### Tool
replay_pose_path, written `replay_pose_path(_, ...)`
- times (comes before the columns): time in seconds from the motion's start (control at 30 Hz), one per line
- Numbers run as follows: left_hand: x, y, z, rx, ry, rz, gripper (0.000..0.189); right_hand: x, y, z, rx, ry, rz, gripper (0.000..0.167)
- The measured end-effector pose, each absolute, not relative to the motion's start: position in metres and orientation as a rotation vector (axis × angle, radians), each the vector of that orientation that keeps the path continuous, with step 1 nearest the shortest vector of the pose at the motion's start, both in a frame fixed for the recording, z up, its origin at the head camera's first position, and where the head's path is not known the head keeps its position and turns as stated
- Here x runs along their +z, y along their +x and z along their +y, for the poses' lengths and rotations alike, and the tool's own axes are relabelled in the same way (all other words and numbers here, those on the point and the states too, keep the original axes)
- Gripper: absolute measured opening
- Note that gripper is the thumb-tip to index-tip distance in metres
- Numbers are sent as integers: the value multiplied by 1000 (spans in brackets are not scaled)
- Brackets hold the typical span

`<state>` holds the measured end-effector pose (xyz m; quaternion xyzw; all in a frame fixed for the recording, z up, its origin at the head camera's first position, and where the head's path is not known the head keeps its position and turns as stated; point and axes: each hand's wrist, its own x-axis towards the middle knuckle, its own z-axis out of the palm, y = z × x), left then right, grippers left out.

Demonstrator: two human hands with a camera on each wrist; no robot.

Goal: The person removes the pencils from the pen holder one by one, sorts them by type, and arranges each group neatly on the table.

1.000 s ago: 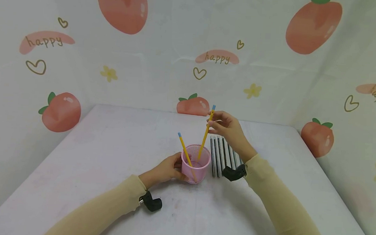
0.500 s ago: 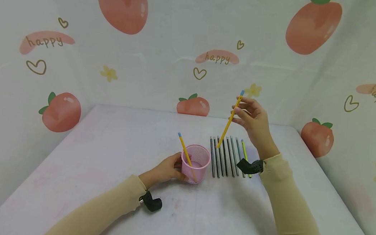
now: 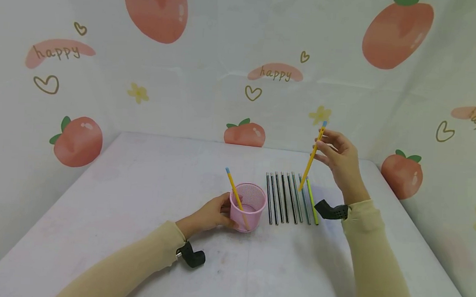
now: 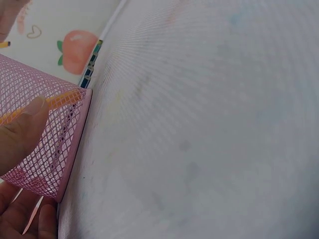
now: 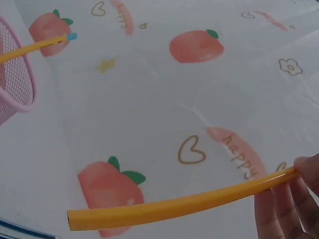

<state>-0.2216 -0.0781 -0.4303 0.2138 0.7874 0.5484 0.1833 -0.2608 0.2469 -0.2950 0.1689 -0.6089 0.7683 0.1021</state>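
Observation:
My left hand (image 3: 213,213) grips the side of a pink mesh pencil cup (image 3: 254,220) that stands on the table. Thumb and fingers lie round the mesh in the left wrist view, where the cup (image 4: 30,82) appears sideways. One yellow pencil (image 3: 232,182) with a blue end leans inside it. Up at the right, my right hand (image 3: 339,159) pinches a second yellow pencil (image 3: 312,157) near its blue end, the other end pointing down over the row of dark pencils. In the right wrist view this pencil (image 5: 184,207) shows a blunt, flat lower end.
Several dark pencils (image 3: 285,199) lie side by side right of the cup, with a yellow-green pencil (image 3: 312,200) at the row's right end. The white table (image 3: 171,171) meets a printed backdrop (image 3: 211,51) at the back and sides.
My right hand has lifted the yellow pencil out of the cup and carried it right, over the row of pencils. My left hand and the cup have stayed put.

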Motion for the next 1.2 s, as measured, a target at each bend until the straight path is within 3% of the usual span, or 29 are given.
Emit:
replay_pose_path(0.33, -430, -221, -79, 1547, 585, 2222, 75, -318, -267, 269, 2226, 257, -1945, 23)
replay_pose_path(0.93, -429, -219, -79, 1541, 577, 2224, 73, -362, -278, 310, 2060, 18, -2267, 39)
replay_pose_path(1.2, -429, -220, -79, 1541, 566, 2224, 73, -378, -284, 318, 1847, -37, -2547, 54)
